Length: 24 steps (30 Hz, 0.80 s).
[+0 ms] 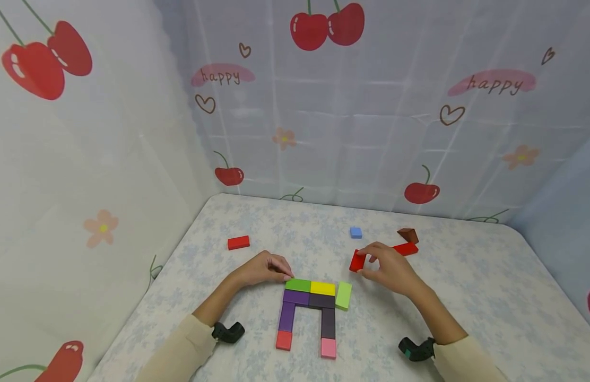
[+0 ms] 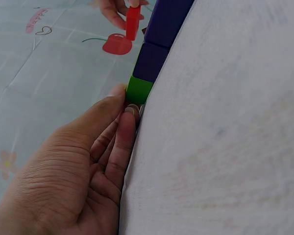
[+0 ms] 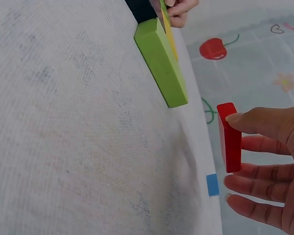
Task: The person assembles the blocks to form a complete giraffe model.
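Right hand (image 1: 388,265): thumb and fingertips pinching one red block (image 1: 356,261).
Held red block: stood on its narrow side in the pinch, off the surface (image 1: 371,331) as the wrist views show it, between the lime block (image 1: 344,296) and the far edge.
Left hand (image 1: 263,268): fingers bent, tips touching the left end of the green block (image 1: 298,285). Gripping or just steadying, cannot tell.
Figure: green and yellow block (image 1: 322,288) end to end along its far side; purple bar (image 1: 296,297) and dark bar (image 1: 321,301) next, toward the near edge. Two legs below, purple leg (image 1: 286,317) and dark leg (image 1: 328,323), ending in a small red block (image 1: 284,340) and a pink block (image 1: 328,348).
Lime block: right of the yellow, slightly askew. Contact unclear.
Spares: blue block (image 1: 355,233) close to the far edge; brown wedge (image 1: 408,235) toward the far right corner, second red block (image 1: 406,249) just beside it; third red block (image 1: 239,243) nearest the far left corner.
Step in hand: looks like adding a piece; red picked, not yet placed.
Next move calls for: keeping the pinch, clearing the lime, left hand keeping the green end square. Exact slot: cannot tell.
Risk: a bump on the lime could skew the yellow row.
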{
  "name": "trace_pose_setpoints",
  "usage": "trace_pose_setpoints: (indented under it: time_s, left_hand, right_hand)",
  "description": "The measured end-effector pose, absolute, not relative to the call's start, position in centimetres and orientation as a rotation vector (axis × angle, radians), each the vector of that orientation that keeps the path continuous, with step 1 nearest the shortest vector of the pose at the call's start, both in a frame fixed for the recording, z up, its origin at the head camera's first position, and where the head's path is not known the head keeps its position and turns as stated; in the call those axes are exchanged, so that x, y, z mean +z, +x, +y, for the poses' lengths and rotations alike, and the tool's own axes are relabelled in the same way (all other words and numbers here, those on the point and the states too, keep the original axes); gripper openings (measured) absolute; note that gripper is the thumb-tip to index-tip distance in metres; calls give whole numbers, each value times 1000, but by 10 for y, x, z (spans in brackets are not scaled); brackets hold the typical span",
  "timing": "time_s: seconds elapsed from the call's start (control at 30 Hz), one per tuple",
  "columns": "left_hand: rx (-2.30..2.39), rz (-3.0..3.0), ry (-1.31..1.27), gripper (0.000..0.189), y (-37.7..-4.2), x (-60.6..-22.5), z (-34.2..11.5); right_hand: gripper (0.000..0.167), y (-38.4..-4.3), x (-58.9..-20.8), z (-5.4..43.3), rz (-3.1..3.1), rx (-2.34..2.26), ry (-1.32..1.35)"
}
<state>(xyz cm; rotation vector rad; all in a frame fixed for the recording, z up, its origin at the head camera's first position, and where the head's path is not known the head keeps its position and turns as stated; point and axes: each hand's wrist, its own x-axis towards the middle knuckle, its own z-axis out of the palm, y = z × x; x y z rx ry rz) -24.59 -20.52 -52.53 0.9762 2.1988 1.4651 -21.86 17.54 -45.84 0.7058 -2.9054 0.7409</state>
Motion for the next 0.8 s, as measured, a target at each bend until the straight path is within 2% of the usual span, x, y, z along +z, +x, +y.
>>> trace_pose_setpoints:
  time_s: [0.27, 0.8]
  left_hand:
    - [1466, 2188, 1030, 15, -248, -526, -204]
    - [1459, 2203, 999, 14, -247, -525, -206]
  right_hand:
    - [34, -227, -472, 169, -2995, 798, 654]
    - [26, -230, -485, 167, -2958, 929, 631]
